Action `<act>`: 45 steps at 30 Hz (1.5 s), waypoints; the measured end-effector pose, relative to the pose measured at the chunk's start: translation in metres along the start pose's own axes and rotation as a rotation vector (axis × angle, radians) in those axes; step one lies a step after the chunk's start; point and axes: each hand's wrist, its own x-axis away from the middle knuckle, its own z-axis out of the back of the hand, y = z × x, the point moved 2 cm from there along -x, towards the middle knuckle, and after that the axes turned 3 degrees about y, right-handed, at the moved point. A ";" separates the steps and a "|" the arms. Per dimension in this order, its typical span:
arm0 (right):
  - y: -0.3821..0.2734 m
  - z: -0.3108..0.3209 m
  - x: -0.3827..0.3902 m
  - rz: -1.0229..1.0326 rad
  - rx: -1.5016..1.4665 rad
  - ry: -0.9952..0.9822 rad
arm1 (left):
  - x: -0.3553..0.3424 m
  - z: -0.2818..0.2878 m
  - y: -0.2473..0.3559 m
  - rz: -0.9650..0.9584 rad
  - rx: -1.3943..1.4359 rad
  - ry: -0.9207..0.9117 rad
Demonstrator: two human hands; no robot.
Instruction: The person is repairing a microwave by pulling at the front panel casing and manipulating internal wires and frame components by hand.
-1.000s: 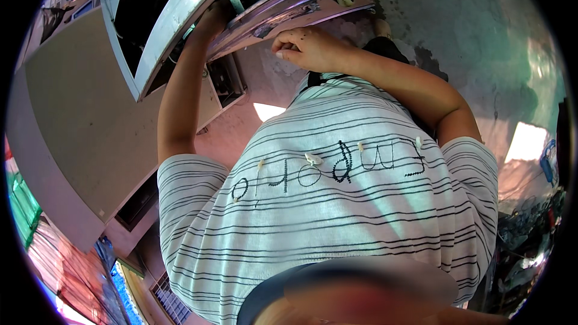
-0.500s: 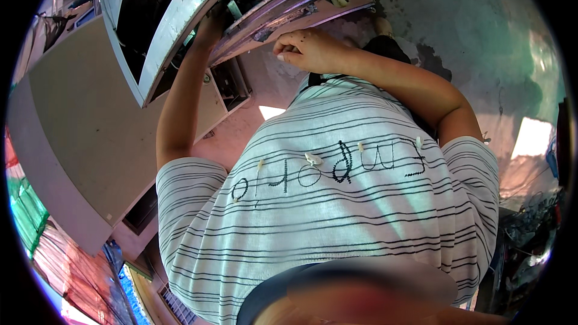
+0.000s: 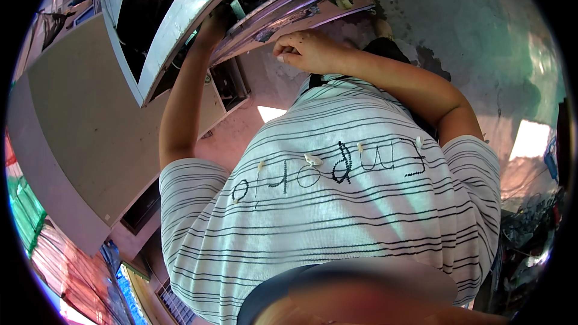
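A large white metal-framed cabinet [image 3: 174,27] fills the far left, with a caster wheel [image 3: 344,1] on its pinkish underside panel. My left hand [image 3: 214,23] reaches into the dark gap between the white frame and that panel. Its fingers are lost in shadow, so any grip is hidden. Close beside it a pale green strip [image 3: 238,9] shows in the gap. In front of the panel's near edge, my right hand [image 3: 305,48] hangs with its fingers loosely curled. Nothing shows in it, and dark specks mark its back.
To the left lies a large flat beige panel [image 3: 78,126] with a pale border. An open box-like compartment [image 3: 232,87] sits below the cabinet. Concrete floor [image 3: 457,18], stained dark in patches, stretches to the right. Dark clutter [image 3: 524,235] lies at the lower right.
Almost nothing differs. My left forearm and elbow have shifted very slightly to the right, the hand staying inside the gap. My right hand keeps its place.
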 end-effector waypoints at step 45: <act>-0.003 0.011 0.003 -0.032 0.043 -0.073 | 0.014 0.011 0.025 0.218 -0.107 0.188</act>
